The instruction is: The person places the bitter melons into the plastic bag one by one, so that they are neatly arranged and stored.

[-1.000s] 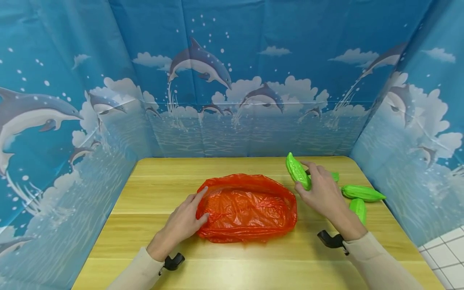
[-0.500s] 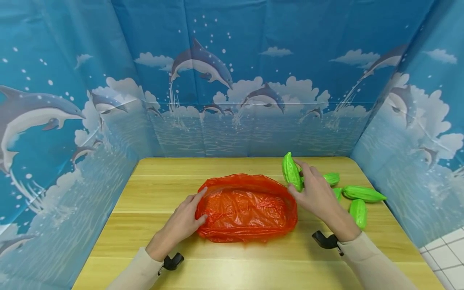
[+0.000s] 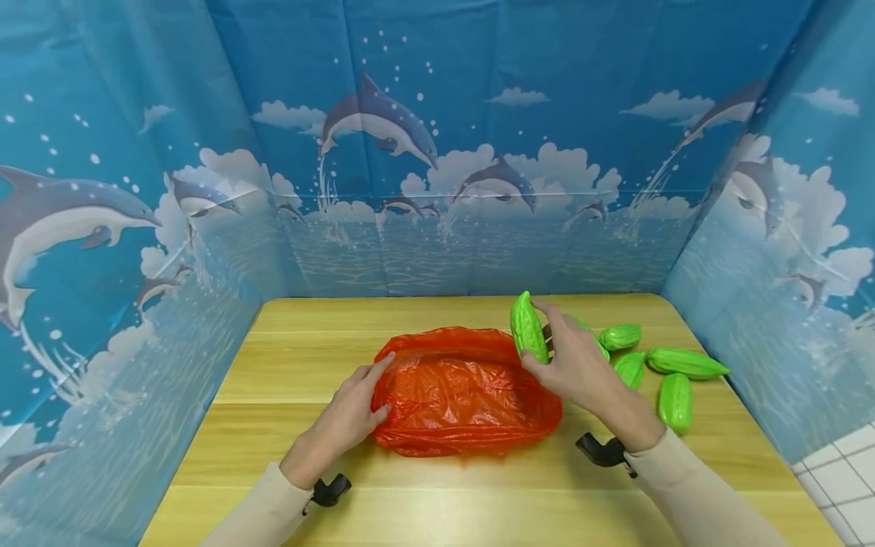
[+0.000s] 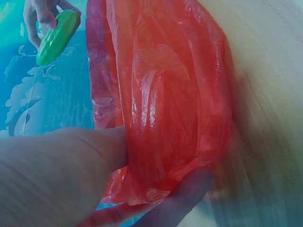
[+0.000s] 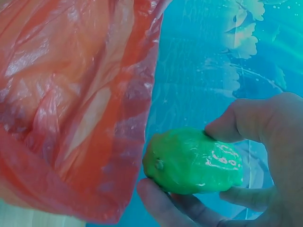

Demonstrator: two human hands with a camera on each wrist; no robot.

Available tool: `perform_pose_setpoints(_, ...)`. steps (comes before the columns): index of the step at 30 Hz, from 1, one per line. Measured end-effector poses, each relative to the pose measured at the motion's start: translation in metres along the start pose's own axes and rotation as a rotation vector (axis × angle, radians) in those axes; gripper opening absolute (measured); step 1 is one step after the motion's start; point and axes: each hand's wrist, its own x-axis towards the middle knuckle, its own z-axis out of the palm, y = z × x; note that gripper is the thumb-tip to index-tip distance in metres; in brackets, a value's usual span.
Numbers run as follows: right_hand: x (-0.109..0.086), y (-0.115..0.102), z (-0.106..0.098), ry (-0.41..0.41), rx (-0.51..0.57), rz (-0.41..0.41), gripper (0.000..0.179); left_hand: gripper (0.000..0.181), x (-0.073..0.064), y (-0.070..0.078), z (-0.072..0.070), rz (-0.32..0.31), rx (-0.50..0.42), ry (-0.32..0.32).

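Green gourd gripped beside a red bag, on a wooden surface walled in by dolphins

The surface (image 3: 437, 497), pale yellow wood with lengthwise plank lines, fills the lower middle of the head view. A blue backdrop (image 3: 424, 258) printed with leaping dolphins, clouds and rippling water encloses it at the back, left and right. White floor tiles (image 3: 851, 465) show at the lower right edge.

A thin red plastic bag (image 3: 465, 441) stands mouth-up at the centre of the frame. At its left end the left hand (image 3: 350, 406) pinches the rim, fingers on both sides of the film. The right hand (image 3: 576, 363) grasps a glossy, bumpy green gourd (image 3: 526, 330), tip up, at the bag's upper right rim; whether the two touch, I cannot tell. Right of centre, five more green gourds (image 3: 687, 364) lie on the surface, one partly hidden by the right hand. Light sleeves (image 3: 697, 494) enter from the bottom, a black fitting (image 3: 601, 450) at each wrist.
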Motion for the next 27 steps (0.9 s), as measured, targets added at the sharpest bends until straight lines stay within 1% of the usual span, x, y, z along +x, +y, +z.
perform_pose_setpoints(6,0.004,-0.010,0.005,-0.009,-0.005,-0.007,0.095,0.093,-0.002,0.000,-0.001,0.002,-0.007,-0.002)
perform_pose_setpoints(14,0.007,-0.016,0.016,-0.040,0.001,-0.020,0.100,0.093,-0.005,0.000,-0.004,0.019,0.002,0.015)
perform_pose_setpoints(21,0.008,-0.022,0.022,-0.064,0.048,-0.044,0.113,0.094,-0.006,0.002,-0.006,0.020,-0.006,0.014)
perform_pose_setpoints(23,0.008,-0.024,0.024,-0.068,0.052,-0.054,0.114,0.096,-0.007,0.001,-0.007,0.014,-0.009,0.018)
perform_pose_setpoints(27,0.009,-0.026,0.030,-0.086,0.067,-0.064,0.110,0.101,-0.009,0.000,-0.007,-0.001,-0.010,0.033)
